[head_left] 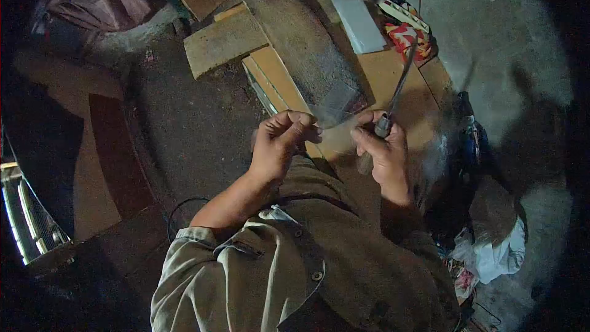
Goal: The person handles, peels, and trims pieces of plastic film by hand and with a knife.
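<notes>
My left hand [279,144] is closed, thumb and fingertips pinched together in front of my body. Whatever it pinches is too faint to make out. My right hand [386,150] is wrapped round the handle of a long thin-bladed tool [402,80]. Its narrow dark blade points up and away from me, and its exact kind is unclear. Just beyond the gap between my hands, a clear plastic piece [339,99] shows over the end of a long dark worn board [301,43]. The hands are a short way apart.
A white flat slab [357,23] and a red and yellow patterned cloth [409,42] lie on brown board at the far side. A wooden plank piece [226,43] sits left of the dark board. A dark bottle [472,132] and white bag [501,252] are on the right.
</notes>
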Demonstrator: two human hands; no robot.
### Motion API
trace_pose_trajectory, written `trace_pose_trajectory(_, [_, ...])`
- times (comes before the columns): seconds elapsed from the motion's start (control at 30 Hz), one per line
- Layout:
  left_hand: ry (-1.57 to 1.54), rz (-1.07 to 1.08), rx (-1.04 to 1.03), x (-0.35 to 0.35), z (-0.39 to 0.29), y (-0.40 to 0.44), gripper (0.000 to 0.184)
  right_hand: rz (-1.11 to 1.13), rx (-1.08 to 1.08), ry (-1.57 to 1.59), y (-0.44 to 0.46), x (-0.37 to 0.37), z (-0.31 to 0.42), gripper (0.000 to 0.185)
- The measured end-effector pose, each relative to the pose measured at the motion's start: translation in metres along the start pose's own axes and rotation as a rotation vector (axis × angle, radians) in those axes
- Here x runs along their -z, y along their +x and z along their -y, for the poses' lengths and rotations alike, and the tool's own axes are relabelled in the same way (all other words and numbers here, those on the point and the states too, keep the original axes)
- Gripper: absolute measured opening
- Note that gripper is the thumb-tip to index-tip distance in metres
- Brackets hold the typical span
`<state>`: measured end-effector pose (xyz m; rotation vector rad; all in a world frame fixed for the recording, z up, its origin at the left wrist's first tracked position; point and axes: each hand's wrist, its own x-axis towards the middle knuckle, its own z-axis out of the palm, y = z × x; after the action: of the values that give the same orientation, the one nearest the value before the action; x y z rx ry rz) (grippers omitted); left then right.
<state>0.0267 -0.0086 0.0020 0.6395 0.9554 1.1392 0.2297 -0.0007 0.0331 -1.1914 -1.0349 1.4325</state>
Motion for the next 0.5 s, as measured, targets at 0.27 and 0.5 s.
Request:
trace_pose_trajectory(0.27, [0.034, 0.010, -0.028, -0.001, -0.009, -0.005, 0.017, -0.045, 0.064, -0.010, 0.006, 0.004, 0.005, 0.020])
trace_pose_trajectory(0.5, [0.013, 0.022, -0.134, 0.000, -0.015, -0.004, 0.018, -0.059, 0.080, -0.077, 0.007, 0.001, 0.012, 0.022])
